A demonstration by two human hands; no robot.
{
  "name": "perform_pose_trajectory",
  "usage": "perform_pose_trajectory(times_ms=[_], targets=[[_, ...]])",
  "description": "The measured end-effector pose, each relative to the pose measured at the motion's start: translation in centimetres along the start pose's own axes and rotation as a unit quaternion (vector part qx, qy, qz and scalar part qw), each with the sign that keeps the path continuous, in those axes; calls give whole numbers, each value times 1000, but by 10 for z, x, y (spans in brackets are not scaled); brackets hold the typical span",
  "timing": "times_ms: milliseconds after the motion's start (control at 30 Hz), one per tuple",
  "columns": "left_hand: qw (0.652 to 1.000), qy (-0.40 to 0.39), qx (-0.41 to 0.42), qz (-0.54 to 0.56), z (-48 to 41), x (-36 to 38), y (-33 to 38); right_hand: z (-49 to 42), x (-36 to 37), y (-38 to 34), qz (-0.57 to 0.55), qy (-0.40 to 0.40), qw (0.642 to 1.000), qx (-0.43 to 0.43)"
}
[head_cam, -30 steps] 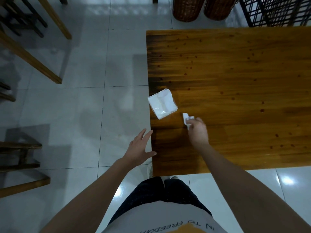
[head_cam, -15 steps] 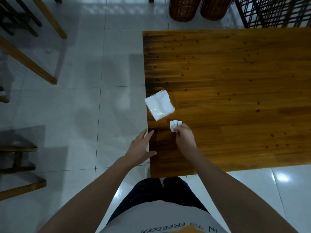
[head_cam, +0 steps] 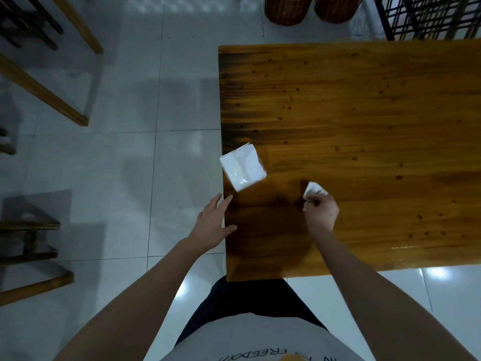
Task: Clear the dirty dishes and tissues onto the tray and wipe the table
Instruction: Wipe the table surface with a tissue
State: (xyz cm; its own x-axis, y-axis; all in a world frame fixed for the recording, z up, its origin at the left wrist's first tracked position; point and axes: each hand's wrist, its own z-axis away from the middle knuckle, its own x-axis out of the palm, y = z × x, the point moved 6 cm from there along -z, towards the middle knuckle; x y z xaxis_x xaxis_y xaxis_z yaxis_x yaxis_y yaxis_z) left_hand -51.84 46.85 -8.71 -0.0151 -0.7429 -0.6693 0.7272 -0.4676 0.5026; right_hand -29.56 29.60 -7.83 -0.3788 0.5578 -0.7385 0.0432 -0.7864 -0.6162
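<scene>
At the left end of a wooden table (head_cam: 364, 126), a person's right hand (head_cam: 321, 213) curls its fingers around a small crumpled tissue (head_cam: 313, 189). The white wad pokes out beyond the knuckles, low over the tabletop, and whether it touches the wood cannot be told. The tissue sits near the table's front left corner, well in from the edge.

The left hand (head_cam: 212, 225) holds nothing, its fingers straight and spread. It hovers at the table's left edge with the thumb reaching over the wood, and contact with the table cannot be judged.

A square white pack (head_cam: 243, 170) lies flat on the table between and beyond the two hands, one corner jutting past the left edge, apart from both hands. Dark knots speckle the glossy tabletop.

Pale floor (head_cam: 130, 178) tiles surround the table. Two wicker baskets (head_cam: 286, 9) and a black wire rack (head_cam: 429, 16) stand beyond its far side, and wooden chair frames (head_cam: 39, 87) stand at left.
</scene>
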Motion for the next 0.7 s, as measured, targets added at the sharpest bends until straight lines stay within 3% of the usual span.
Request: perform_pose_trajectory(times_ms=[167,400,700], targets=[[999,43,-27,8,-17,-23,0,33,52,-42,61,-113,981,-144],[994,96,-54,20,-38,-51,-1,18,55,-50,95,-176,949,-244],[990,125,-58,23,-64,-80,0,-90,9,-53,48,-11,996,-76]])
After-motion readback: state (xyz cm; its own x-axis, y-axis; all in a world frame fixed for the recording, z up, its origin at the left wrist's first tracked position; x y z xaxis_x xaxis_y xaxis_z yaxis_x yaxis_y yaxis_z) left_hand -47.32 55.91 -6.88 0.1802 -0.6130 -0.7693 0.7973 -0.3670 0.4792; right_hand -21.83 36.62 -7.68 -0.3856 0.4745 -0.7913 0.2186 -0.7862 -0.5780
